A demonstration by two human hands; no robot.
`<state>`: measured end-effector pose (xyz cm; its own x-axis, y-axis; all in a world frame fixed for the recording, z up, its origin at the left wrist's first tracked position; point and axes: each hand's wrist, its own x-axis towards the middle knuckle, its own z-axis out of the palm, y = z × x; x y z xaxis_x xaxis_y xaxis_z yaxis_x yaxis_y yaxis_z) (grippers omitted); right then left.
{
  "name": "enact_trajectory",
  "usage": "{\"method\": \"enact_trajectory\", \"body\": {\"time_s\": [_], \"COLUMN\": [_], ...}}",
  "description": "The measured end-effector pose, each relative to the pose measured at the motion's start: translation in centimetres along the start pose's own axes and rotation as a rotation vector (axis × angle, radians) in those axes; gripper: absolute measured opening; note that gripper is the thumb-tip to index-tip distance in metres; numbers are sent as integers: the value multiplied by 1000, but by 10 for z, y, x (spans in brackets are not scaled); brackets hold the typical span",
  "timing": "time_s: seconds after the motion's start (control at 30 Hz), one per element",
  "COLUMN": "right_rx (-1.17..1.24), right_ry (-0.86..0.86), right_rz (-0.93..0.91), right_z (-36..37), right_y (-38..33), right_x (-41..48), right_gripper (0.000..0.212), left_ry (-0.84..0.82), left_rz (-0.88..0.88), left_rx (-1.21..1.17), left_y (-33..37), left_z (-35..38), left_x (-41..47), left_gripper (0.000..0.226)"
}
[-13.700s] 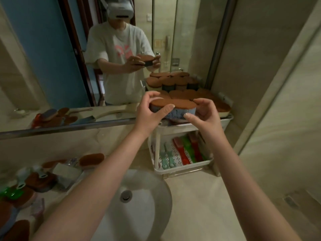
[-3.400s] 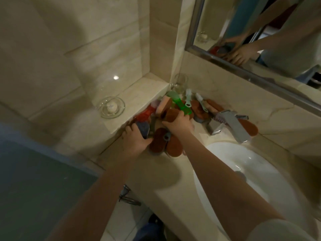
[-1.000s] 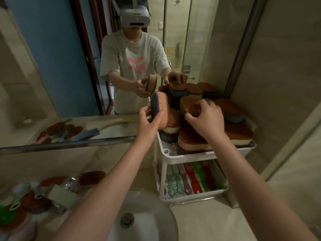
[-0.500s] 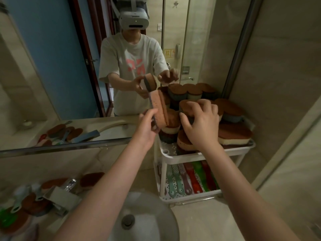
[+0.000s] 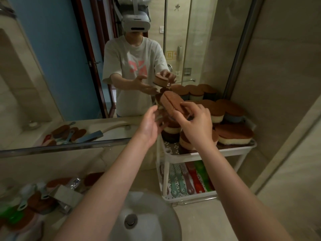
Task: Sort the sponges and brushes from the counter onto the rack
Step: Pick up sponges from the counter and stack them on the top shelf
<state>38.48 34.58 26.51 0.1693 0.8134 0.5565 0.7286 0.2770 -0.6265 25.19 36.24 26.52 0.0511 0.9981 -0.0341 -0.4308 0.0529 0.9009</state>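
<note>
Sink [image 5: 149,221] nearest, below both arms. Rack [image 5: 205,150] w/ brushes [image 5: 189,178] on lower shelf, under the grip. R hand [image 5: 194,126] pinches a brown-topped sponge [image 5: 171,102], tilted, above the top shelf. L hand [image 5: 149,126] just left of it, fingers spread, palm up, holding nothing. More sponges [image 5: 232,134] stacked right of and behind the grip.

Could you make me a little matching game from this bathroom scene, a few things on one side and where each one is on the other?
Things:
1. raised sponge
2. brushes
3. drain
4. cream-based sponge

Places:
A. lower shelf of the rack
B. bottom of the sink
C. pinched by the right hand
D. right end of the top shelf

Pairs: 1-C, 2-A, 3-B, 4-D
</note>
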Motion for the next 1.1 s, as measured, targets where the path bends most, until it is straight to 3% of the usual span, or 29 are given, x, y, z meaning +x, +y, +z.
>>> {"method": "enact_trajectory", "body": {"time_s": [0.1,0.17,0.33,0.5,0.7,0.87,1.0,1.1], "right_rx": [-217,-347,-543,-609,-591,-439,-273,-193], "right_ry": [31,34,-22,-78,-72,6,-83,-285], "right_rz": [-37,-74,-102,-101,-110,-262,-308,-275], "right_z": [6,14,28,28,19,27,46,72], "right_y": [3,2,-6,-5,-11,-33,-64,-87], "right_x": [8,11,12,8,-2,-32,-66,-97], "right_gripper": [43,43,45,48,47,32,27,24], "left_ry": [185,203,102,113,140,273,409,501], "left_rz": [93,50,-8,-32,11,145,212,251], "left_rx": [394,550,638,654,627,638,708,765], "left_y": [-3,-10,-26,-28,-25,-20,-15,-12], "left_z": [-5,-8,-12,-14,-24,-55,-110,-163], "left_x": [7,10,11,9,2,-18,-50,-84], "left_gripper": [36,40,37,45,42,34,30,21]}}
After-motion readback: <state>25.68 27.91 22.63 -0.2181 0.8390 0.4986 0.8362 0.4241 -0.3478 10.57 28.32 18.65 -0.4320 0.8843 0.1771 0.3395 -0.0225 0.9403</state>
